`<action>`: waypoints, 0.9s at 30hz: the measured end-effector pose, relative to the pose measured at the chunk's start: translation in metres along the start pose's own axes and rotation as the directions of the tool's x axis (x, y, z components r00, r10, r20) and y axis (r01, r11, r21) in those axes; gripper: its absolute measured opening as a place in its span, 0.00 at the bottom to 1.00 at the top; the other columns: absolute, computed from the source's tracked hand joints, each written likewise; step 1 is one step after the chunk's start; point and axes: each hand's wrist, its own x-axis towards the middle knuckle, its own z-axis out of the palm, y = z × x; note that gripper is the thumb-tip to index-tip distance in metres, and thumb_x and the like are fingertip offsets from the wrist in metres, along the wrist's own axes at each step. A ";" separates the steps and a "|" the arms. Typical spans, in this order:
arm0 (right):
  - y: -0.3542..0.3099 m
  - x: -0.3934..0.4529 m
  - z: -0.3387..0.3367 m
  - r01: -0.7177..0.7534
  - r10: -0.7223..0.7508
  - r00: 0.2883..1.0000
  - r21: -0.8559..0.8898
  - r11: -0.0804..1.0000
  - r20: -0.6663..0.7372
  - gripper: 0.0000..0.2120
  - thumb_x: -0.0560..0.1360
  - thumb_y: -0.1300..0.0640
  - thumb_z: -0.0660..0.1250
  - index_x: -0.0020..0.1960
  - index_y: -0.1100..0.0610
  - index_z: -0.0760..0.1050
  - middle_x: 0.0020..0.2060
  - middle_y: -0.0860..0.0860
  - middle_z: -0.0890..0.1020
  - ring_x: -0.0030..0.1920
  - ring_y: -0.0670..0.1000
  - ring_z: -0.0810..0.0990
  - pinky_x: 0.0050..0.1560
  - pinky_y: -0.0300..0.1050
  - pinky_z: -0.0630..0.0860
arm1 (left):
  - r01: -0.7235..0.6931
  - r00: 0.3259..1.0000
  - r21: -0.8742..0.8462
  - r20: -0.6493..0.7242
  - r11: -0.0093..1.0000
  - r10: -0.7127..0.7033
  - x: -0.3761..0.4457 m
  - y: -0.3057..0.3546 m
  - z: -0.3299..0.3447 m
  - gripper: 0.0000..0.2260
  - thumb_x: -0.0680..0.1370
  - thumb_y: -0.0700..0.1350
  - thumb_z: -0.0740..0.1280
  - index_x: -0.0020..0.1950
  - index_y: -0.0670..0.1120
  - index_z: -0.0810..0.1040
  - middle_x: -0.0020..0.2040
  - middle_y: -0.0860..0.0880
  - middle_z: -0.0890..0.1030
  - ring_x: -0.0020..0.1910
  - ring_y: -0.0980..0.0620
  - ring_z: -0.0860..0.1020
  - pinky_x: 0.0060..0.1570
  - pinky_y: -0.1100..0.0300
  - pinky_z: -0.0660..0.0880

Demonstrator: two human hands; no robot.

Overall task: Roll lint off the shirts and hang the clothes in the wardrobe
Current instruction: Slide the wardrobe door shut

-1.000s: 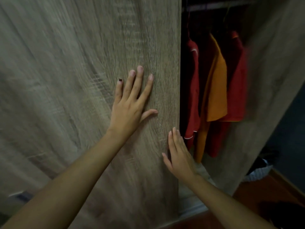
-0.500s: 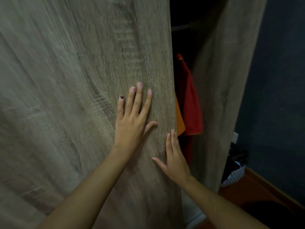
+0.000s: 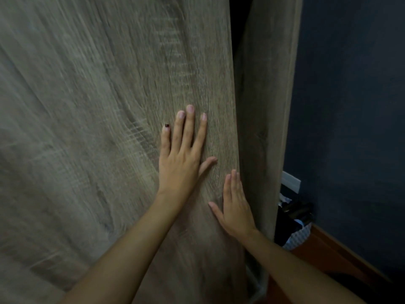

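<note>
sliding wardrobe door (image 3: 114, 119), wood-grain laminate, fills the left and centre of the head view; its long axis runs floor to ceiling, and its free vertical edge faces right toward the wardrobe side panel (image 3: 263, 119). between that edge and the panel only a narrow dark gap (image 3: 238, 29) shows near the top; no clothes are visible through it. left hand (image 3: 182, 159) lies flat on the door face, fingers straight and slightly spread, thumb out to the right, grasping nothing. right hand (image 3: 236, 205) lies lower and nearer the free edge, fingers straight and together, palm to the door, likewise holding nothing. judged step: pushing the door across to close the wardrobe, probably near the end of the task. to do it well, keep both palms flat and push along the track, not into the panel; ease off as the edge nears the side panel, and draw the right fingertips (image 3: 233, 174) back from the edge so they are not caught in the gap. at lower right, a patterned basket (image 3: 300, 235) of dark items stands on the wooden floor (image 3: 328, 255) beside the wardrobe, against a dark blue wall (image 3: 350, 106).
</note>
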 end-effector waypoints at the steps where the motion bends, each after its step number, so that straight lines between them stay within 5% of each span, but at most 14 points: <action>1: 0.007 0.002 -0.002 -0.002 0.002 1.000 -0.002 1.000 -0.001 0.43 0.78 0.34 0.48 0.76 0.57 0.28 0.76 0.53 0.32 0.77 0.52 0.35 0.76 0.44 0.37 | -0.001 1.000 -0.003 -0.001 1.000 0.001 0.004 0.007 0.002 0.40 0.76 0.68 0.56 0.79 0.47 0.47 0.78 0.42 0.48 0.77 0.45 0.45 0.73 0.46 0.40; 27: 0.106 0.033 -0.024 -0.003 0.006 0.994 0.030 1.000 -0.106 0.42 0.79 0.36 0.51 0.77 0.60 0.32 0.77 0.57 0.37 0.78 0.59 0.43 0.78 0.49 0.43 | 0.003 0.999 -0.017 -0.035 1.000 -0.004 0.066 0.099 0.029 0.40 0.74 0.67 0.59 0.78 0.46 0.50 0.78 0.42 0.52 0.77 0.44 0.48 0.73 0.47 0.40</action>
